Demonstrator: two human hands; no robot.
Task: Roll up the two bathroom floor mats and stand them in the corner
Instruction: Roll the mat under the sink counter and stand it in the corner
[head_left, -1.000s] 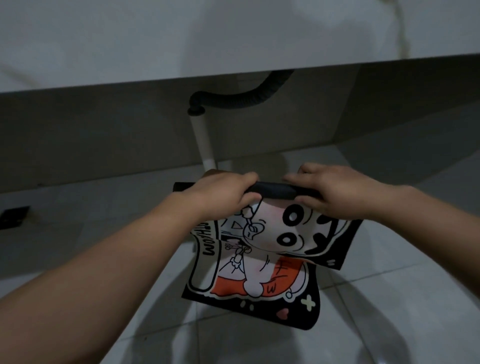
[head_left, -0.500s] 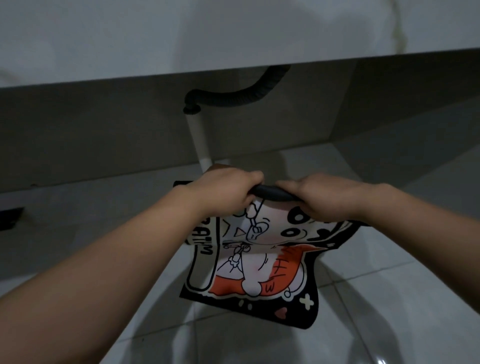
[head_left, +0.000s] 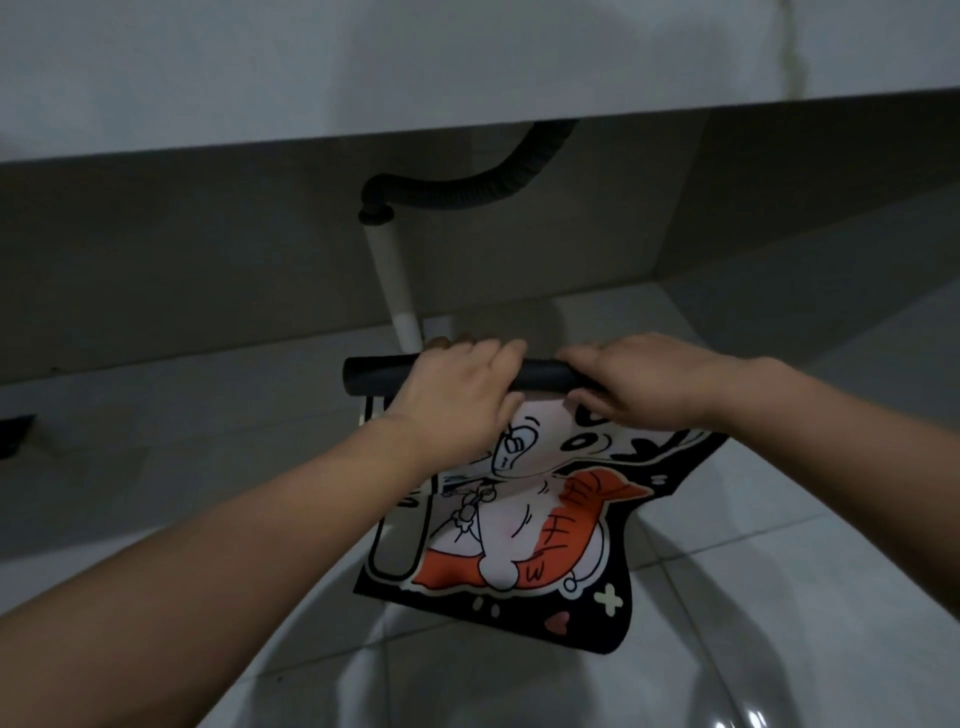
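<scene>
A floor mat (head_left: 524, 540) with a black border and a white-and-orange cartoon print hangs in the air in front of me. Its top edge is wound into a thin black roll (head_left: 379, 375) that sticks out to the left. My left hand (head_left: 457, 395) grips the roll from above, fingers curled over it. Just to the right, my right hand (head_left: 644, 379) also holds the roll, thumb underneath. The loose lower part of the mat dangles above the floor tiles. No second mat is in sight.
A pale counter slab (head_left: 467, 67) overhangs at the top. Under it a dark corrugated hose (head_left: 467, 187) joins a white drain pipe (head_left: 392, 280) that runs down to the tiled floor (head_left: 779, 571). A small dark object (head_left: 15, 434) sits at the far left.
The roll has grown thicker and its left end now sticks out past my left hand. Less of the printed face hangs free, and the mat's lower edge has risen slightly.
</scene>
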